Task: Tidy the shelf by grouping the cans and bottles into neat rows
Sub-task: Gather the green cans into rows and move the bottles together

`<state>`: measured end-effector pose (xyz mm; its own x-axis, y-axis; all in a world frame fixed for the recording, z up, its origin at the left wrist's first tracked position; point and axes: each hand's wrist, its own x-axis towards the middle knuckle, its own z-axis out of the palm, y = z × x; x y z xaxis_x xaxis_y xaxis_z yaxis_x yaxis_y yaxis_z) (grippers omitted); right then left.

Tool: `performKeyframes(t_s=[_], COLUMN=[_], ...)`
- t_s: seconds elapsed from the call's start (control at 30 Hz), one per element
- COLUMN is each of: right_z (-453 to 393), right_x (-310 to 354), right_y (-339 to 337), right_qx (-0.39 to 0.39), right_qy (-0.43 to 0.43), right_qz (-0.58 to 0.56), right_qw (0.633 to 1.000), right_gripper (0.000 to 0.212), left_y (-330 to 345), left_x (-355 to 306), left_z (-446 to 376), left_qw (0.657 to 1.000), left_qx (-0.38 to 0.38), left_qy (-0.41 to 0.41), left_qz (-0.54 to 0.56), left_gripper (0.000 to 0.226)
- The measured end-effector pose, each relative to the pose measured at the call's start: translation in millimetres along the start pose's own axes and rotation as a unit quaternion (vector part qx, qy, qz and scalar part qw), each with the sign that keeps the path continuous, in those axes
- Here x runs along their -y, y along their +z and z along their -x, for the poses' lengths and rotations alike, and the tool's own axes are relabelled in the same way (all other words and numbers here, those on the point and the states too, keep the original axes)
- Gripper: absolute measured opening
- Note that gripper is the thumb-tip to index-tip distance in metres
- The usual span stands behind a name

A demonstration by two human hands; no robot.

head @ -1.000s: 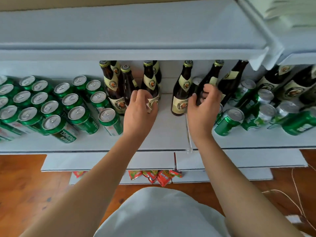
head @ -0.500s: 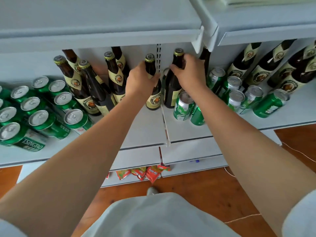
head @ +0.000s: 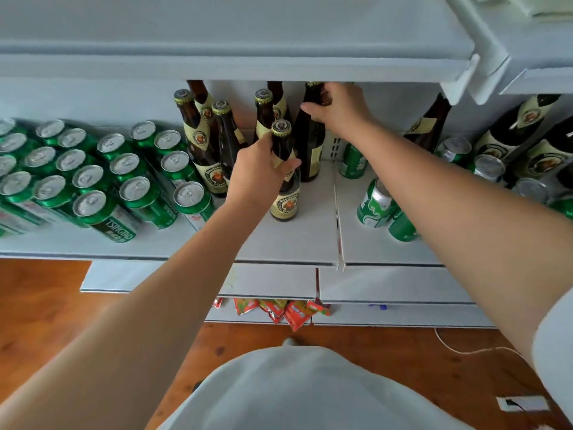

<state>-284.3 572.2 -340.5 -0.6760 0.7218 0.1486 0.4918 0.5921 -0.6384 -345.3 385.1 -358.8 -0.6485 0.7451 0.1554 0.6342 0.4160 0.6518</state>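
My left hand [head: 259, 167] grips the neck of a brown beer bottle [head: 284, 193] standing upright on the white shelf [head: 304, 240], in front of the others. My right hand [head: 336, 108] holds the neck of a second brown bottle [head: 310, 150] just behind and to the right, its cap partly hidden under the upper shelf. Several more brown bottles [head: 198, 144] stand in a cluster to the left of these. Green cans [head: 93, 178] fill the left part of the shelf in rows. Loose green cans [head: 376, 203] stand under my right forearm.
More bottles [head: 508, 131] and cans [head: 488, 167] crowd the shelf's right section. The upper shelf edge [head: 235, 66] overhangs the bottle tops. Red snack packets [head: 283, 310] lie on the lowest shelf. A white cord [head: 459, 350] runs across the wooden floor.
My left hand has drawn its bottle forward toward the shelf's front. My right hand stays on the neck of the bottle behind. The camera view has shifted left.
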Motion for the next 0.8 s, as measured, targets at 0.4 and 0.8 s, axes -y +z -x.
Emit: performKeyframes(t_s=[0.4, 0.8], right_z=[79.3, 76.2], right_x=[-82.3, -54.7], right_y=[-71.3, -40.5], right_qx=[-0.381, -0.187], right_qy=[0.181, 0.089], right_qz=[0.008, -0.006], right_qw=[0.907, 0.978], right_gripper=[0.067, 0.033], left_y=[14.2, 45.3], left_x=[31.3, 55.8], left_z=[-1.3, 22.7], left_qw=[0.97, 0.973], left_qx=[0.169, 0.104], left_qy=[-0.152, -0.201], left_qz=[-0.09, 0.036], left_gripper=[0.063, 0.073])
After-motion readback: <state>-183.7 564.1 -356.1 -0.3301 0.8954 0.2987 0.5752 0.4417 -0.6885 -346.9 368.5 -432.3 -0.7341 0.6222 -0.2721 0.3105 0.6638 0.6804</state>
